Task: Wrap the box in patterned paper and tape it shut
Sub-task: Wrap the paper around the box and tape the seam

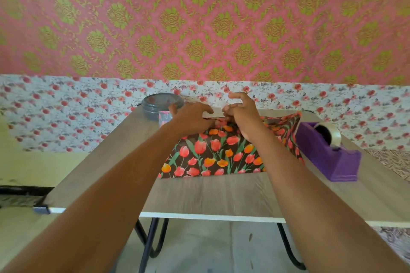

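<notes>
Dark wrapping paper printed with red and orange tulips [213, 153] lies over the box on the wooden table [210, 193]; the box itself is almost wholly hidden under it. My left hand [190, 117] presses down on the paper's far left edge. Right beside it, my right hand [243, 115] pinches the paper's far edge, with the index finger and thumb raised. Both forearms reach across the table toward the far side. A pale strip behind the hands may be the paper's white underside or the box top; I cannot tell which.
A purple tape dispenser [328, 150] with a clear roll stands at the right of the table. A round grey lidded container [162, 105] sits at the back left, with a small pink object [164, 117] in front of it. The wall is close behind.
</notes>
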Available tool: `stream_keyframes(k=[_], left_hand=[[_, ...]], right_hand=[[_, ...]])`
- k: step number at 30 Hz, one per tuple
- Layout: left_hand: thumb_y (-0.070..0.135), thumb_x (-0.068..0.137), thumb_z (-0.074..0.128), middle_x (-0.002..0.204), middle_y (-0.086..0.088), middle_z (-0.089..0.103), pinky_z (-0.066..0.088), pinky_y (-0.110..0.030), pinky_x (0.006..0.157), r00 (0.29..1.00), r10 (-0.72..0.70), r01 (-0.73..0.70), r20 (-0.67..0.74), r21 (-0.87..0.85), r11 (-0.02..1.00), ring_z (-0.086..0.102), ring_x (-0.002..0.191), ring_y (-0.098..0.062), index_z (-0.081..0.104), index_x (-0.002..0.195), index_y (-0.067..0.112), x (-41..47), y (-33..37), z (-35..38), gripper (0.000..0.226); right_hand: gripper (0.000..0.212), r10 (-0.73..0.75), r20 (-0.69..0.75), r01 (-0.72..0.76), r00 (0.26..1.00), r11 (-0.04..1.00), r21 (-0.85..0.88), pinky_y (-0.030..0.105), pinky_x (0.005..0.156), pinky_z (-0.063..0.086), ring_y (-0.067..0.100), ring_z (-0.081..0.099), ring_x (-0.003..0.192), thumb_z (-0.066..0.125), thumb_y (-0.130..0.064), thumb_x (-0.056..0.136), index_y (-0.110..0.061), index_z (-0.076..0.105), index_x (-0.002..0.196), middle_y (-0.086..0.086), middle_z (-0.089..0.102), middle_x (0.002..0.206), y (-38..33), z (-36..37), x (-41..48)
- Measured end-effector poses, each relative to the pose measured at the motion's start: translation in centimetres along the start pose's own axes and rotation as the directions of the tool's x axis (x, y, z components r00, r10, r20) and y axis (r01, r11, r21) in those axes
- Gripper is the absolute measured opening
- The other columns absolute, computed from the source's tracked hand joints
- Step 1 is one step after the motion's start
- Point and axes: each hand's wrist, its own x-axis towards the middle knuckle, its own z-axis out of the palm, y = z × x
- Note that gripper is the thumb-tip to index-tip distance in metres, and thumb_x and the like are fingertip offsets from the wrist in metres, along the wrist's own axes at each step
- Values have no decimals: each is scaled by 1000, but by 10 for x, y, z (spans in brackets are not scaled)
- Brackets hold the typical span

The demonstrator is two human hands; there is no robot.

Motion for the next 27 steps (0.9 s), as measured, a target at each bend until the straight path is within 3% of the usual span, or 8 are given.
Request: stream_keyframes(k=[3,5,9,13,18,23,27], left_hand=[[66,83,57,80,14,72,35,-56,107,994,-17,16,-104,-7,1000,68,89,-16,73,98,38,4,-1,9,35],[53,94,57,64,16,67,24,-56,111,986,-15,23,-166,47,999,67,88,-14,75,98,35,1,1,13,26],[37,101,54,75,14,69,16,-55,112,978,45,-14,-203,151,988,65,98,-14,76,100,33,-5,3,12,23],[22,100,48,99,8,65,17,-59,111,981,139,-102,-132,257,961,57,110,-18,74,102,26,-9,-3,7,27],[36,102,49,122,14,59,15,-63,107,966,231,-194,-117,266,944,48,124,-11,78,100,23,-21,-8,7,32],[47,101,47,120,16,60,15,-63,105,952,268,-210,-150,321,924,47,122,-9,79,98,32,-27,-7,5,36],[44,98,44,116,13,61,12,-65,107,953,262,-182,-153,401,898,48,122,-11,78,95,26,-26,-4,7,38]], right_hand=[[29,11,-27,-12,1000,1000,-14,47,82,53,32,66,95,70,-6,90,-21,57,113,22,66,104,4,1,1],[24,-8,-46,5,999,998,-57,45,77,51,31,65,91,72,-11,90,-19,58,108,18,67,103,6,2,3],[21,-19,-43,12,999,987,-160,48,83,55,33,67,95,70,-13,91,-20,57,105,20,68,100,9,4,2],[21,-10,-33,4,999,983,-186,35,66,48,30,68,86,62,-5,93,-15,54,109,19,68,100,7,3,0],[23,8,-19,-12,1000,979,-205,32,66,46,17,68,91,63,-3,90,-14,54,108,5,66,93,5,5,0],[26,27,-8,-28,1000,974,-224,45,79,60,18,72,92,64,-2,86,-20,52,101,8,70,103,5,8,3],[27,37,-6,-37,999,965,-260,49,83,58,24,69,100,63,-3,83,-19,51,102,9,66,110,6,11,5]])
